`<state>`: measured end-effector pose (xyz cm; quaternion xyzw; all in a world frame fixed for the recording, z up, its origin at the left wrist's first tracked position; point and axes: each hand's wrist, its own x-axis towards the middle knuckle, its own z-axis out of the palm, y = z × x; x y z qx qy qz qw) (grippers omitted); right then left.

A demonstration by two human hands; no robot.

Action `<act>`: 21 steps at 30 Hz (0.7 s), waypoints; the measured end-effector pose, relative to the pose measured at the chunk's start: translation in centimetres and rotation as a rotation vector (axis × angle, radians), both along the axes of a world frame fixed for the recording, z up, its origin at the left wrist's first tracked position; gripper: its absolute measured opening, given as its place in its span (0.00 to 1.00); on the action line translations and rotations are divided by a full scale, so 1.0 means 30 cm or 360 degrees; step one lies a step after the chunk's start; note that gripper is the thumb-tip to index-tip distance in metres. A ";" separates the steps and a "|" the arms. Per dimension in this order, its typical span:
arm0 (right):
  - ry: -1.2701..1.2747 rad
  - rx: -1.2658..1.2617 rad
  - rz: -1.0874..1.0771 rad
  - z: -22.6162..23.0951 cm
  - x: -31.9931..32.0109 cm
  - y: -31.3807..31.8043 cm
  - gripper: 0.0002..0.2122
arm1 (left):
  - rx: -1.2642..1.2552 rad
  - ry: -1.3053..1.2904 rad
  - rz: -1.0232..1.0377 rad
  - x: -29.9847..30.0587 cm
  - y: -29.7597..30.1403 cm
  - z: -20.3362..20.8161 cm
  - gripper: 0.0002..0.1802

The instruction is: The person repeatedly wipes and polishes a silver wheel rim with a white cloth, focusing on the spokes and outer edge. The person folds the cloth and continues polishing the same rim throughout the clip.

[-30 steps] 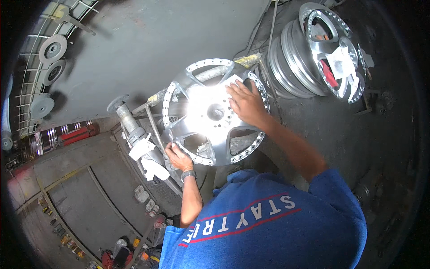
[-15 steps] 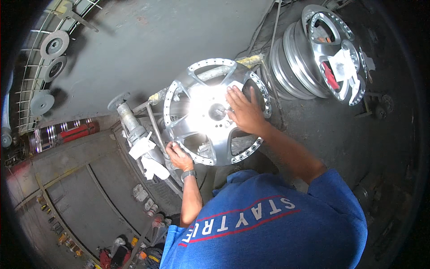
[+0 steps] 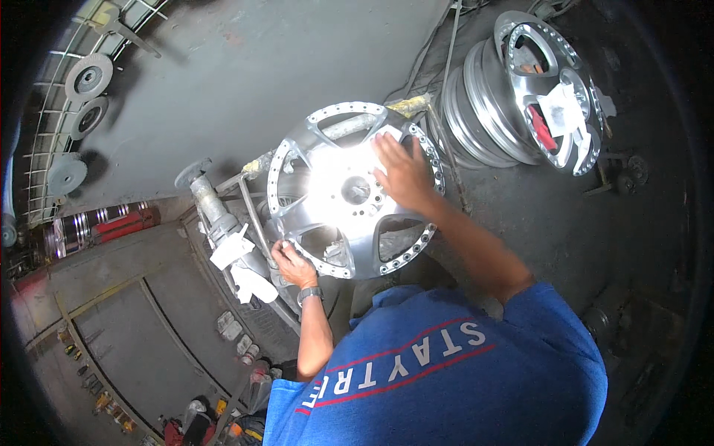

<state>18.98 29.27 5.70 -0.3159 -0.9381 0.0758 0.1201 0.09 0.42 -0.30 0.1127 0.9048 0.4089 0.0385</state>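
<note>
A silver alloy wheel centre (image 3: 364, 241) with broad spokes and a rim of bolt holes lies face up in front of me, a bright glare over its middle. My right hand (image 3: 405, 172) is laid on its upper right spoke, fingers stretched, pressing a small white sheet (image 3: 392, 131) against the metal. Most of that sheet is under the fingers, so I cannot make out its kind. At the lower left edge, my left hand (image 3: 295, 265) curls its fingers around the wheel's rim. A watch sits on the left wrist.
A metal stand (image 3: 249, 204) is under the wheel. White sheets (image 3: 253, 284) hang left of it, by a spindle tool (image 3: 212, 201). More wheels (image 3: 491, 97) stand at the upper right, with a red cloth (image 3: 543, 128). Abrasive discs (image 3: 89, 77) hang on a wire rack.
My right hand has slid a little outward along the spoke with the white sheet. My left hand keeps its place on the rim. The whole view has shifted slightly.
</note>
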 end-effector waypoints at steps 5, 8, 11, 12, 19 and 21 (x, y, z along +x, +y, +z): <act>0.0020 -0.0531 -0.0574 -0.040 -0.037 0.229 0.32 | -0.0009 0.0002 -0.0003 0.004 0.015 0.008 0.23; 0.0023 -0.0682 -0.0716 -0.054 0.033 0.240 0.34 | 0.0058 0.0021 0.0009 0.006 0.009 0.007 0.22; 0.0024 -0.0928 -0.0855 0.009 0.052 0.222 0.35 | 0.0045 -0.0001 0.0040 0.011 -0.003 0.007 0.21; -0.0019 -0.0836 -0.0848 0.002 0.026 0.238 0.35 | 0.0060 -0.0008 0.0037 0.016 0.002 0.008 0.20; -0.0136 -0.0686 -0.0462 -0.008 -0.150 0.366 0.33 | 0.0108 0.0127 -0.0039 0.008 0.022 0.007 0.20; -0.0173 -0.0804 -0.0455 0.016 -0.103 0.347 0.34 | 0.0075 0.0167 0.0017 0.015 -0.006 0.002 0.19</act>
